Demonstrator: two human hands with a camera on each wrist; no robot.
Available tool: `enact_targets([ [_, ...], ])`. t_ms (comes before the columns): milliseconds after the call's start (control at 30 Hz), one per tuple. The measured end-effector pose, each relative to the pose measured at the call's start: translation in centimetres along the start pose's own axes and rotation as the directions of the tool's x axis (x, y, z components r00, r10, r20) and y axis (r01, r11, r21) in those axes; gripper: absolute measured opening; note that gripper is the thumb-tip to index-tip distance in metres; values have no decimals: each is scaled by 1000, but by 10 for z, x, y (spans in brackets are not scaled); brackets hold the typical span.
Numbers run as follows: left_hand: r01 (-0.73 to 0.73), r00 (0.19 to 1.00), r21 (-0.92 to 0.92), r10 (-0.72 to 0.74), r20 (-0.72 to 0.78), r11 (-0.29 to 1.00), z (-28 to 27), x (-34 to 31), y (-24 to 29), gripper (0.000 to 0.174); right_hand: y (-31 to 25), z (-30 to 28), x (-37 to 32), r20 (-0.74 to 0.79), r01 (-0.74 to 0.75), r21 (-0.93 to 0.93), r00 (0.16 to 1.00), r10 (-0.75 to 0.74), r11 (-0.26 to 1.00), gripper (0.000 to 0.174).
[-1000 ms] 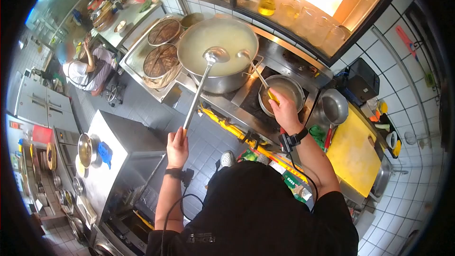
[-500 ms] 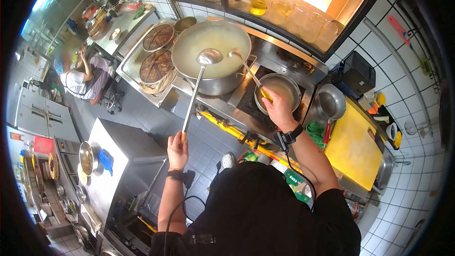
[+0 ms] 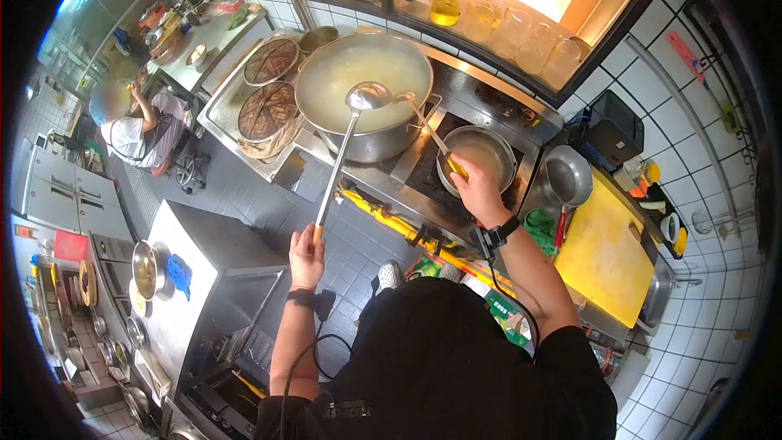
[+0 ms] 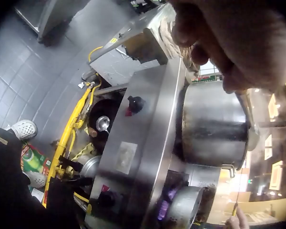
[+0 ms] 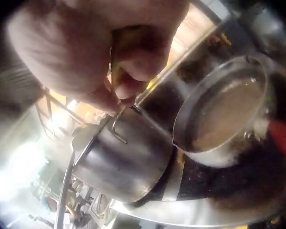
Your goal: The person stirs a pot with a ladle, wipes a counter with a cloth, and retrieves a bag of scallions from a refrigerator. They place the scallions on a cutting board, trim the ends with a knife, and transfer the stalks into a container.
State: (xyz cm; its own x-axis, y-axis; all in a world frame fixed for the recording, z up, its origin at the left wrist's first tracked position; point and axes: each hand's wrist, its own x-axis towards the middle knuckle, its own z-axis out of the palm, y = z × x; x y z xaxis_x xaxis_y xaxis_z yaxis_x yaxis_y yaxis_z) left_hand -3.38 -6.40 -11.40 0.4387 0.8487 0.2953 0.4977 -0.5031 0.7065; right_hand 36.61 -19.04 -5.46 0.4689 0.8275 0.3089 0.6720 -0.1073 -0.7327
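Note:
My left hand (image 3: 306, 261) grips the long handle of a big steel ladle (image 3: 368, 96) by its end. The ladle's bowl lies over the cloudy broth in a large steel stockpot (image 3: 371, 147). My right hand (image 3: 479, 194) holds a smaller ladle (image 3: 432, 132) by its yellow handle, the head reaching over the pot's right side, close beside the big bowl. Below the right hand stands a saucepan (image 5: 229, 112) of brownish liquid on the burner, its red handle showing in the right wrist view. The pot's side (image 4: 209, 124) fills much of the left wrist view.
Two round dark-covered baskets (image 3: 269, 110) stand left of the pot. On the right are an empty steel pan (image 3: 568, 175), a green cloth (image 3: 539, 228) and a yellow cutting board (image 3: 607, 257). A yellow pipe (image 3: 391, 216) runs along the stove front. Another person (image 3: 134, 134) sits far left.
The view has shifted slightly. The big ladle's bowl has moved a little right, nearer the smaller ladle's head. Both hands keep their grips.

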Motion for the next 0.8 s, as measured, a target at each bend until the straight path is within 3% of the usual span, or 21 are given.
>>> enact_targets([
  [67, 66, 997, -31, -65, 33, 997, 0, -1, 2, 42, 2, -3, -1, -14, 0, -31, 1000, -1, 1000, 39],
  [233, 50, 999, -15, -50, 13, 999, 4, 4, -2, 43, -25, -2, 13, -137, 33, -3, 990, -33, 999, 38],
  [367, -65, 995, 109, 73, -68, 992, 6, 8, 5, 44, -42, 5, 18, -129, 151, -39, 980, -155, 988, 37],
  [433, -63, 995, 142, 73, -65, 988, 4, 11, 14, 45, -50, 4, 14, 28, 128, -109, 992, -126, 986, 41],
  [567, -37, 996, 181, 50, -69, 983, 4, 12, 19, 47, -40, -2, -11, -54, 203, -77, 977, -208, 976, 40],
  [700, -32, 996, 135, 43, -80, 990, 8, 11, 16, 46, -15, -17, -36, 30, 67, -218, 998, -62, 974, 39],
  [800, -58, 995, 144, 69, -75, 988, 10, 14, 18, 47, -12, -15, -32, -57, 95, -186, 993, -107, 978, 40],
])
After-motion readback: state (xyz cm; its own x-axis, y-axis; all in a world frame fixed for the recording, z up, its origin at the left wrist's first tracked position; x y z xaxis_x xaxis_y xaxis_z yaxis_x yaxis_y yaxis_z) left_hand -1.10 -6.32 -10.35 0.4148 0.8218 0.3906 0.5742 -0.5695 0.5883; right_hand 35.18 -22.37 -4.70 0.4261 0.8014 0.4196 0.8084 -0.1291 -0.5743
